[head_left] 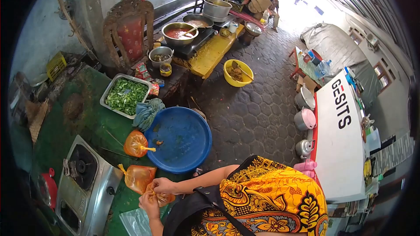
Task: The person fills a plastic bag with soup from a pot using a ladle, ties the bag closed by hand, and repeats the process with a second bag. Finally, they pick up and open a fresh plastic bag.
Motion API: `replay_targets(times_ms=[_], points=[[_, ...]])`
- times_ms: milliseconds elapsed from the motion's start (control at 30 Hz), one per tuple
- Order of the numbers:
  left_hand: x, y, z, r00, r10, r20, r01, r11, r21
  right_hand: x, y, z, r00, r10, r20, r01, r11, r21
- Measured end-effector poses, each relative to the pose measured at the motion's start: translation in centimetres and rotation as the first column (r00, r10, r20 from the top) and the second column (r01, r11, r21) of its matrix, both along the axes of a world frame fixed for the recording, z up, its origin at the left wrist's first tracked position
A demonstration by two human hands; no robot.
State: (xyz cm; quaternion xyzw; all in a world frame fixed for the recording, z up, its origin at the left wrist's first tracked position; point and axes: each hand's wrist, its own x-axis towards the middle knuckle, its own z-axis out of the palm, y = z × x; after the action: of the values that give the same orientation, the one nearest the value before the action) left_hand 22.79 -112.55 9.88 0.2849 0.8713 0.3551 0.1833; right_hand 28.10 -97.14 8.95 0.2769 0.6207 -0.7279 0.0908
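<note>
Head view: looking down at the edge of a green tabletop (pixel 94 126), with two bare hands close together at lower centre. In both hands, a small clear plastic bag with orange contents (pixel 165 199), pinched between fingertips at its gathered neck. No wide opening in either grip; exact finger placement partly hidden by overlap. Right hand (pixel 162 186) on the upper side in view, reaching in from the right; left hand (pixel 149 205) on the lower side, coming up from below. Neck of the bag between the two, with the filled body sloping down and right in view, back toward the yellow-and-black patterned garment (pixel 280 201). Long axis therefore from fingertips toward the body, with the filled part closest to the underside of the right hand and wrist.

Just beyond the fingers, a larger orange-filled plastic bag (pixel 139 178), lying with its tied neck pointing up and left, away from both hands. Farther up, another knotted orange-filled bag (pixel 134 142), next to a round blue plastic basin (pixel 183 137) and nearer to the right hand than to the left. To the left, a silver two-burner stove (pixel 99 179); below, clear flat plastic (pixel 134 222), near the left hand.
</note>
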Motion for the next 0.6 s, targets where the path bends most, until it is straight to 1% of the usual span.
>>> replay_targets(times_ms=[33,100,167,200,233,300,367,400,433,500,533,567,600], points=[[0.0,0.2,0.3,1.0,-0.013,0.0,0.013,1.0,-0.004,-0.1,0.2,0.4,1.0,0.015,0.013,-0.015,1.0,0.02],[-0.1,0.6,0.6,0.991,-0.045,-0.127,0.04,0.998,-0.042,-0.2,0.3,0.3,0.999,0.026,0.024,-0.027,0.999,0.04],[-0.1,0.7,0.4,0.987,-0.052,-0.152,0.049,0.998,-0.026,-0.1,0.3,0.0,0.998,0.031,-0.055,-0.027,0.997,0.069],[-0.1,0.9,0.3,0.983,-0.052,-0.174,0.052,0.999,-0.004,-0.1,0.4,-0.2,0.998,0.026,-0.057,-0.023,0.997,0.068],[-0.1,1.0,0.3,0.983,-0.055,-0.175,0.055,0.998,-0.006,0.0,0.4,-0.4,0.998,0.024,-0.054,-0.021,0.998,0.063],[-0.2,1.0,0.5,0.992,-0.065,-0.105,0.065,0.998,-0.001,0.0,0.2,-1.3,0.998,0.034,-0.051,-0.032,0.998,0.048],[-0.7,0.7,-0.1,0.994,-0.065,-0.085,0.065,0.998,-0.013,0.2,-0.2,-2.2,0.998,-0.007,-0.067,0.008,1.0,0.025],[-0.9,0.6,-0.4,0.995,-0.077,-0.065,0.076,0.997,-0.01,0.3,0.0,-1.8,0.998,0.035,-0.047,-0.033,0.998,0.05],[-0.8,0.6,-0.6,0.996,-0.056,-0.064,0.054,0.998,-0.02,0.4,-0.1,-1.3,0.997,0.057,-0.048,-0.055,0.998,0.04],[-0.6,0.7,-0.7,0.998,-0.044,-0.054,0.043,0.999,-0.015,0.5,-0.1,-2.1,0.999,0.028,-0.025,-0.026,0.996,0.081],[-0.4,0.8,-0.7,0.997,-0.027,-0.066,0.028,1.0,0.004,0.6,-0.2,-2.5,0.999,0.011,-0.044,-0.007,0.995,0.097],[-0.4,0.8,-1.0,0.998,0.001,-0.063,0.0,1.0,0.005,0.6,-0.2,-2.0,0.998,0.039,-0.041,-0.035,0.995,0.098],[-0.5,0.9,-1.3,0.997,-0.016,-0.07,0.016,1.0,0.006,0.7,0.1,-1.3,0.998,0.054,-0.022,-0.051,0.988,0.143]])
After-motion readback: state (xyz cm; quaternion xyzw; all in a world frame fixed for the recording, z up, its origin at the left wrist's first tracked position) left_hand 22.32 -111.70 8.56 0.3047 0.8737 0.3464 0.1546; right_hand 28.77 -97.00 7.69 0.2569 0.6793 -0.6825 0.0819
